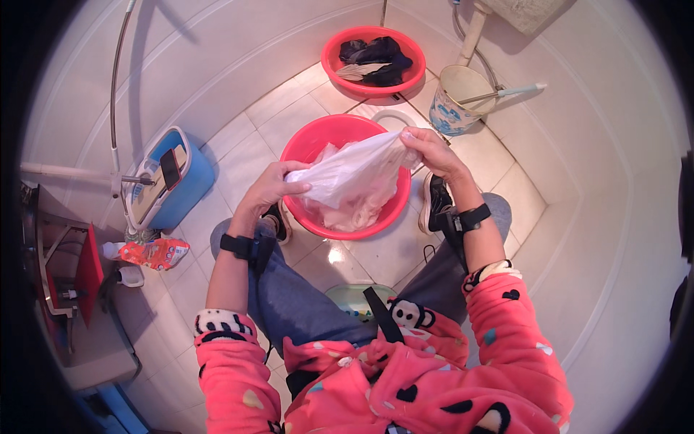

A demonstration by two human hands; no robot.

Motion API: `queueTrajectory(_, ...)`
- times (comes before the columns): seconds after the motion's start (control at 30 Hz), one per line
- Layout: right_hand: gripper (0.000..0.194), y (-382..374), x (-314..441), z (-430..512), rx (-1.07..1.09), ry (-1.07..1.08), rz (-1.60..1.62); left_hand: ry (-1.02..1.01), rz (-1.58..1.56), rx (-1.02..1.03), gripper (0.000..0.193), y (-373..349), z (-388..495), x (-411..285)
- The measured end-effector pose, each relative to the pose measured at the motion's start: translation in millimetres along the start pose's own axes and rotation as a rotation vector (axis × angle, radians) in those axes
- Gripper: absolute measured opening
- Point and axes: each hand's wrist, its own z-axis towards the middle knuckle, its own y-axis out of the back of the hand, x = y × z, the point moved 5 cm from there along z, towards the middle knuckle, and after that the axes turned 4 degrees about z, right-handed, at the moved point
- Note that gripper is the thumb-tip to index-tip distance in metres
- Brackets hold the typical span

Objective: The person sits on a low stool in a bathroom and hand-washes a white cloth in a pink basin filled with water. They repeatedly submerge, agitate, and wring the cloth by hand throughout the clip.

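A white wet cloth (347,168) is stretched between my two hands above a round red plastic basin (303,135). My left hand (271,184) pinches its left end between thumb and fingers, over the basin's left rim. At the upper right, my right hand (434,152) grips the other end, raised a little higher. The cloth's lower part hangs into the basin, where pale fabric (358,209) lies, perhaps in water; the raised cloth hides some of it.
Behind stands a red basin (331,68) with dark clothes, beside a bucket (458,116) holding a shower hose. At left are a blue-and-white bucket (187,190) with a phone on top and an orange pouch (157,253). My shoes flank the near basin.
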Motion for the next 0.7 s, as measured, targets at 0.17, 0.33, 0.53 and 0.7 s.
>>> queueTrajectory(0.17,0.031,1.2,-18.3,12.7,-0.169,-0.084,0.409,-0.003,-0.023,-0.088,0.038,-10.9,10.4,2.7)
queueTrajectory(0.33,0.05,-19.7,-32.3,14.2,-0.083,-0.164,0.056,-0.012,-0.579,-0.182,0.038,-32.1,25.9,22.2)
queueTrajectory(0.53,0.042,-40.3,-49.0,13.6,0.233,-0.094,-0.57,-0.035,-0.703,-0.394,0.034,-34.6,58.1,64.5)
queueTrajectory(0.7,0.028,-39.4,-43.8,28.8,-0.326,0.069,-0.033,-0.09,-0.397,-0.636,0.031,-45.2,88.8,95.0)
